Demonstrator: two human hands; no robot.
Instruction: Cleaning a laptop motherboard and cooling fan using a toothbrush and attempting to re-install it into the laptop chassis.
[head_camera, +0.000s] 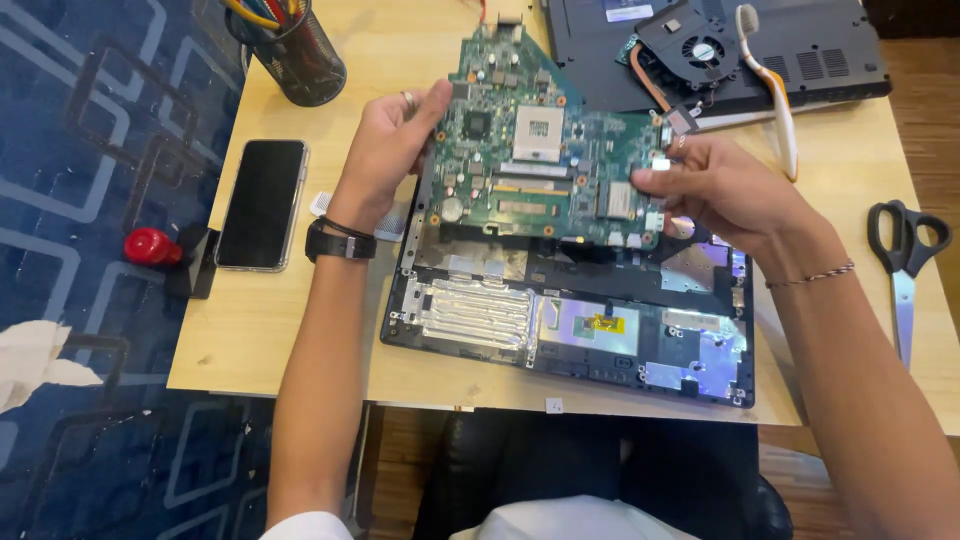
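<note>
Blue patterned carpet borders a pale wooden table (300, 330), where a left hand (385, 150) and right hand (725, 190), fingers clamped on opposite edges, hold a green circuit board (545, 160) tilted above an opened laptop base (570, 325); scissors (905, 270) lie right of the base, a phone (262, 203) left.

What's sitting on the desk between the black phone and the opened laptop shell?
In the head view, the left hand's forearm crosses there, wearing a black watch. Under the wrist lies a small pale item I cannot identify, between phone and laptop shell.
</note>
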